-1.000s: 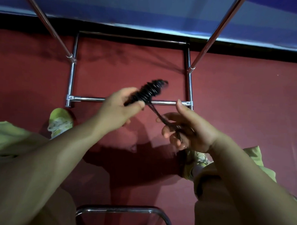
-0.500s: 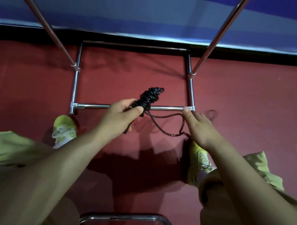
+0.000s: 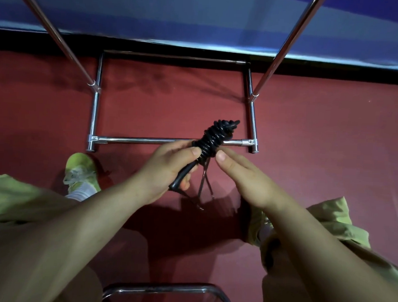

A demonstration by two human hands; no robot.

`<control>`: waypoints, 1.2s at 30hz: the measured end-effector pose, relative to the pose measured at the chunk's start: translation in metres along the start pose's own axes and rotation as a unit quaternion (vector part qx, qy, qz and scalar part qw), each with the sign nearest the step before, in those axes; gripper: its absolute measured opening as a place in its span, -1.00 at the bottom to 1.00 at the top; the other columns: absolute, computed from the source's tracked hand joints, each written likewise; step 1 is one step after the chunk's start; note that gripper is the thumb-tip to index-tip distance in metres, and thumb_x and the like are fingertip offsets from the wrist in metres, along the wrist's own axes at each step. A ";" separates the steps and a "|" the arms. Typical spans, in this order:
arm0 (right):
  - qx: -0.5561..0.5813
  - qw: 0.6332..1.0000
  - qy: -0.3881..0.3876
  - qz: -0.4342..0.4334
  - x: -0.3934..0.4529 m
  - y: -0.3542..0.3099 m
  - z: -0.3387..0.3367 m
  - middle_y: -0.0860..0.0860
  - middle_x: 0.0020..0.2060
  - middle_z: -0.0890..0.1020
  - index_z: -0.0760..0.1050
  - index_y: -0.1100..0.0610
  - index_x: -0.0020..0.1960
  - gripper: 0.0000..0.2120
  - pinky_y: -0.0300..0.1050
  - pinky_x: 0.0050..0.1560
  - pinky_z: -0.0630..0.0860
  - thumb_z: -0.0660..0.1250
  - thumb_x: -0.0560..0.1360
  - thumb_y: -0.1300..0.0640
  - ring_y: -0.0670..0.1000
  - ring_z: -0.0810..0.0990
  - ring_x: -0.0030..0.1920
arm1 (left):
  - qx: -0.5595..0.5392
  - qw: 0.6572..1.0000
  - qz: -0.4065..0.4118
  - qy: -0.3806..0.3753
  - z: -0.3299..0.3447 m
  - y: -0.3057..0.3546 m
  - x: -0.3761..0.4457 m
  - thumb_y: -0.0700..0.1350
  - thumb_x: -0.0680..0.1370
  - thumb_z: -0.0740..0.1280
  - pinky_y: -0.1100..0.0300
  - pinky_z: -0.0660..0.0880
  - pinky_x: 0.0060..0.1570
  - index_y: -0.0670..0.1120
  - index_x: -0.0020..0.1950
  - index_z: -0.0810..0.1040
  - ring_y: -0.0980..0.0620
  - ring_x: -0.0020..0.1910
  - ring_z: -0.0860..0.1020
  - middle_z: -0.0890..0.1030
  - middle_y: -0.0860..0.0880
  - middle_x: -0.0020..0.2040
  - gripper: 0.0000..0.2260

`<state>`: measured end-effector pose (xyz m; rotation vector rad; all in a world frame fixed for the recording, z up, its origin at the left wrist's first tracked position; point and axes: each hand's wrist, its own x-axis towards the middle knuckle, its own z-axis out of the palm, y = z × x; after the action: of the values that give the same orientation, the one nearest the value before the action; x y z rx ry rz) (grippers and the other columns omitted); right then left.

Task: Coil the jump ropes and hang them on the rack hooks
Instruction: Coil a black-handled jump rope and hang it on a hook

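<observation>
the black jump rope [image 3: 213,137], wound in tight turns round its handles, sits just right of centre over the chrome rack base [image 3: 148,140], a few loose strands dangling toward 6 o'clock. the left hand [image 3: 169,170] grips the handle end at its 7 o'clock, fingers curled round it. the right hand [image 3: 245,175] at 4 o'clock lies flat, fingers straight, thumb tip just beside the coil, holding nothing.

The right hand [image 3: 249,176], which half a second ago held a slack loop of cord out to the side, has come in beside the coiled jump rope [image 3: 214,137], fingers extended. That loop is gone; only short strands [image 3: 203,185] hang below the coil.
</observation>
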<state>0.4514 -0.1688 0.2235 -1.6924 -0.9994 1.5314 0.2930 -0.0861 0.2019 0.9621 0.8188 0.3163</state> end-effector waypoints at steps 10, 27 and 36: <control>0.143 0.987 -0.061 0.030 0.011 0.006 0.003 -0.05 -0.41 0.38 0.48 0.15 -0.08 -0.68 -0.14 -0.20 0.45 0.18 0.47 -0.11 -0.05 0.40 -0.41 | 0.000 1.000 -0.006 -0.027 -0.004 0.002 0.000 0.13 0.25 0.33 0.31 0.28 -0.55 0.05 -0.28 0.62 0.12 -0.60 0.35 0.44 -0.03 -0.42 -0.80; 0.007 0.990 0.006 0.144 0.006 -0.003 0.009 -0.12 -0.55 0.39 0.51 0.27 -0.01 -0.70 -0.29 -0.53 0.41 0.19 0.61 0.03 -0.14 0.37 -0.58 | 0.255 0.965 0.038 0.053 -0.010 -0.010 0.009 0.04 0.32 0.44 0.21 0.46 -0.43 0.04 0.08 0.57 0.10 -0.42 0.47 0.58 0.11 -0.31 -0.65; 0.283 0.937 -0.020 0.206 0.007 -0.003 0.008 0.02 -0.43 0.60 0.42 0.16 -0.12 -0.82 -0.16 -0.35 0.62 0.13 0.63 0.21 -0.04 0.62 -0.42 | 0.261 0.962 0.041 0.070 -0.020 -0.004 0.012 0.07 0.32 0.40 0.29 0.43 -0.34 0.16 -0.06 0.57 0.18 -0.38 0.50 0.60 0.11 -0.26 -0.79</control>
<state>0.4431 -0.1617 0.2217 -1.4986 -0.1681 1.8916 0.2855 -0.0692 0.1864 1.4827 1.0191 0.2442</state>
